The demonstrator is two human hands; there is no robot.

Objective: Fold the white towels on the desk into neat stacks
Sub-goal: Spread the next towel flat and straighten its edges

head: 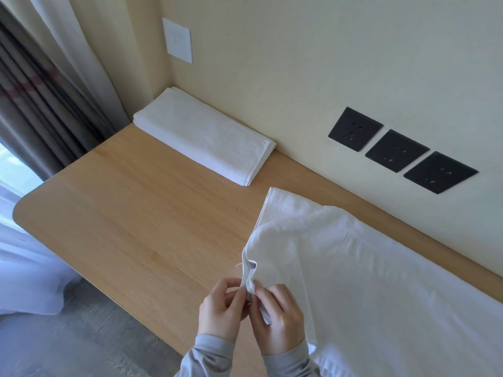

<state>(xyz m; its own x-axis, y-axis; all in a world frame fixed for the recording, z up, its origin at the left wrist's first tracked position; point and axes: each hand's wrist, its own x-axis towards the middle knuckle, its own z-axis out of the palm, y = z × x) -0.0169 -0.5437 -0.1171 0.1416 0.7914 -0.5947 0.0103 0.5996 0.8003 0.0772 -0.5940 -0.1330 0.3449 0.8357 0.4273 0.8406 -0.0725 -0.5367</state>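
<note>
The left hand [221, 308] and the right hand [277, 319] met low in the view, over the near edge of the wooden desk [130, 213], both with fingers curled and pinching the same bunched corner of a white towel [340, 268]. The left thumb and fingertips gripped the hem from the left, and the right fingers closed on it from the right, so the two hands almost touched. From that lifted corner the towel rose in a soft fold and then spread away to the right, lying over the desk along the wall and running out of view at the right and bottom edges. Well apart from it, in the far corner of the desk against the wall, lay a folded towel stack [204, 137], flat and tidy. Three black sockets [397, 151] sat on the wall above the spread towel, a white switch plate [177, 40] higher up, and curtains [49, 91] hung at the left.
</note>
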